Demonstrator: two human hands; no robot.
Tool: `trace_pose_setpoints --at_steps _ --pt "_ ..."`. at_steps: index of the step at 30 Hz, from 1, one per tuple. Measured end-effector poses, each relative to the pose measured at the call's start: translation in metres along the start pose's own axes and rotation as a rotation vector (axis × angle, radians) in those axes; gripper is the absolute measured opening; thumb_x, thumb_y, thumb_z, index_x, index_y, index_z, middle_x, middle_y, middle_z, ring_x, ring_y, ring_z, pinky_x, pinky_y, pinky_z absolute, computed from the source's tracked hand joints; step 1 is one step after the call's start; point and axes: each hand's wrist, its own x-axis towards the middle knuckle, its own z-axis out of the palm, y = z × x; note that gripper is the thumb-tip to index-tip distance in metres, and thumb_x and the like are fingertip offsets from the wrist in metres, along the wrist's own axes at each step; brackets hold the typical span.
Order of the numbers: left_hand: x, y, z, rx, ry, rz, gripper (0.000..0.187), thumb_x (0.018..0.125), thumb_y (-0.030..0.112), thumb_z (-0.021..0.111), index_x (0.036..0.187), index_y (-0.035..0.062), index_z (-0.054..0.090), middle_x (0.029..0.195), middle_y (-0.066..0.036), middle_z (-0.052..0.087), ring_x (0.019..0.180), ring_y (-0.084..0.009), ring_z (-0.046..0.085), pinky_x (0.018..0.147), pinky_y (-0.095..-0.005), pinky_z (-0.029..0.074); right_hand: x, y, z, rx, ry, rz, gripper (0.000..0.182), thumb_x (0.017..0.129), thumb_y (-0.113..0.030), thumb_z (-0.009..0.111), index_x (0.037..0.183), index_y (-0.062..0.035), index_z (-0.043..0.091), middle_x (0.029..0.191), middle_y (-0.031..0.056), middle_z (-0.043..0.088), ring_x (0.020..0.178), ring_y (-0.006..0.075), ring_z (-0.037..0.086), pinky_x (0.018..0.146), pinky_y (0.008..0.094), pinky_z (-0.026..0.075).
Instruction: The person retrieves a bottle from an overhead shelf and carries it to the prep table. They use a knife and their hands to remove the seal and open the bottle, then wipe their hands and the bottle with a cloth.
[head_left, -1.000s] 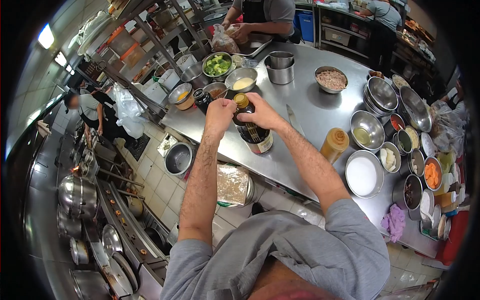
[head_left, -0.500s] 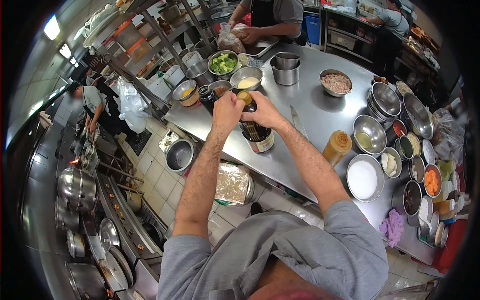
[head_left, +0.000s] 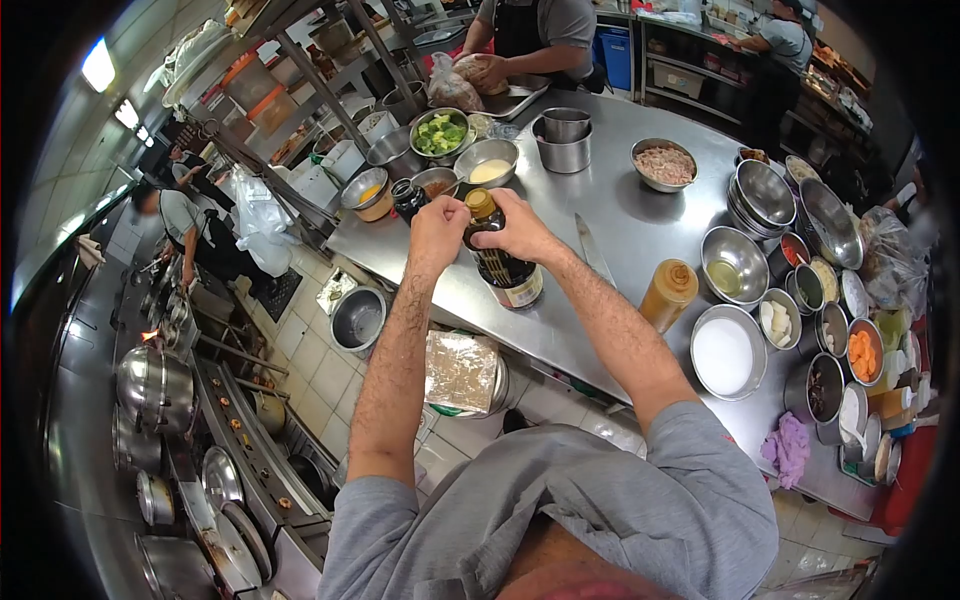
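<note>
A large dark bottle (head_left: 505,268) with a yellow cap (head_left: 481,204) and a pale label stands on the steel table in front of me. My right hand (head_left: 520,232) is wrapped round its neck, just under the cap. Close to the cap's left side, my left hand (head_left: 438,232) has its fingers pinched together; what they hold, if anything, is too small to make out. A smaller dark jar (head_left: 408,198) is just beyond my left hand. To the right of the bottle lies a knife (head_left: 592,250).
A squeeze bottle of brown sauce (head_left: 668,296) stands right of my right forearm. Bowls crowd the right side, including one of white powder (head_left: 727,350) and one of meat (head_left: 663,165). Across the table, a co-worker's hands hold a bagged item (head_left: 456,88). Stoves line the left.
My left hand has drawn a little left, away from the yellow cap, with its fingers still pinched. My right hand stays round the bottle's neck. The view has shifted slightly.
</note>
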Motion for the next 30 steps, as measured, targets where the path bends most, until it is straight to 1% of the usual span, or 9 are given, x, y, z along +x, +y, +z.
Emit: trace_pose_setpoints --at_steps 10,13,15,16,20,22,25,28,30 --pt "0.003 0.004 0.008 -0.092 0.014 -0.104 0.017 0.078 0.015 0.055 0.073 -0.0008 0.058 0.061 0.001 0.054 0.058 -0.0076 0.049 0.052 -0.0264 0.039 0.012 -0.007 -0.006 0.114 -0.102 0.085 0.059 0.06 -0.017 0.075 0.111 -0.0023 0.048 0.1 0.0146 0.061 0.093 0.0235 0.058 0.084 0.035 0.046" --pt "0.002 -0.004 0.005 -0.034 0.044 -0.009 0.017 0.079 0.014 0.056 0.072 -0.0008 0.058 0.059 -0.002 0.054 0.057 -0.0113 0.051 0.051 -0.0292 0.04 0.013 -0.006 -0.004 0.115 -0.122 0.082 0.058 0.06 -0.017 0.074 0.111 -0.0028 0.049 0.099 0.014 0.061 0.093 0.0227 0.058 0.084 0.0347 0.046" --pt "0.01 -0.02 0.002 0.363 0.18 0.397 0.012 0.08 0.012 0.059 0.078 0.0002 0.06 0.063 -0.008 0.057 0.057 -0.0167 0.055 0.052 -0.0303 0.043 0.015 -0.005 -0.006 0.126 -0.12 0.01 0.057 0.06 -0.017 0.074 0.11 -0.0028 0.049 0.098 0.0129 0.061 0.092 0.0215 0.058 0.084 0.0338 0.046" --pt "0.012 -0.031 0.003 0.361 0.186 0.408 0.012 0.08 0.012 0.059 0.078 0.0002 0.06 0.063 -0.008 0.057 0.057 -0.0167 0.055 0.052 -0.0303 0.043 0.014 -0.004 -0.005 0.119 -0.113 0.001 0.057 0.06 -0.017 0.074 0.11 -0.0028 0.049 0.098 0.0129 0.061 0.092 0.0215 0.058 0.084 0.0338 0.046" --pt "0.005 -0.037 0.01 0.143 0.09 0.447 0.014 0.083 0.005 0.059 0.096 0.0006 0.06 0.078 -0.01 0.06 0.068 -0.016 0.058 0.063 -0.0282 0.047 0.011 -0.003 -0.009 0.218 -0.142 0.021 0.06 0.059 -0.017 0.074 0.112 -0.0021 0.049 0.102 0.0116 0.059 0.095 0.0195 0.055 0.086 0.0317 0.044" --pt "-0.002 -0.036 0.017 -0.365 0.051 0.184 0.017 0.086 0.007 0.055 0.1 -0.0008 0.06 0.084 -0.012 0.059 0.078 -0.0205 0.058 0.072 -0.0315 0.047 0.012 0.0 -0.009 0.23 -0.168 0.024 0.061 0.059 -0.018 0.074 0.112 -0.0017 0.049 0.103 0.0113 0.058 0.096 0.0195 0.054 0.087 0.0311 0.043" --pt "-0.013 -0.026 0.017 -0.558 0.056 0.136 0.023 0.09 0.011 0.052 0.106 -0.0028 0.059 0.088 -0.009 0.059 0.082 -0.0165 0.056 0.075 -0.0287 0.045 0.009 0.001 -0.009 0.287 -0.145 -0.019 0.059 0.059 -0.019 0.075 0.11 -0.0013 0.049 0.101 0.0108 0.057 0.095 0.02 0.054 0.086 0.0309 0.043" --pt "-0.013 -0.023 0.011 -0.127 0.059 0.326 0.024 0.091 0.013 0.05 0.105 -0.0046 0.059 0.091 -0.01 0.06 0.084 -0.0185 0.057 0.076 -0.0285 0.045 0.012 0.012 -0.005 0.272 -0.141 -0.09 0.059 0.056 -0.02 0.075 0.108 -0.0033 0.052 0.101 0.0122 0.058 0.094 0.0237 0.056 0.085 0.0325 0.045" --pt "-0.018 -0.023 0.017 -0.213 0.108 0.365 0.022 0.09 0.011 0.051 0.103 -0.0042 0.059 0.09 -0.012 0.06 0.083 -0.0194 0.057 0.074 -0.0288 0.045 0.006 0.008 -0.01 0.233 -0.161 -0.184 0.056 0.059 -0.018 0.075 0.107 -0.0018 0.051 0.1 0.0086 0.056 0.093 0.0201 0.053 0.085 0.0308 0.043"
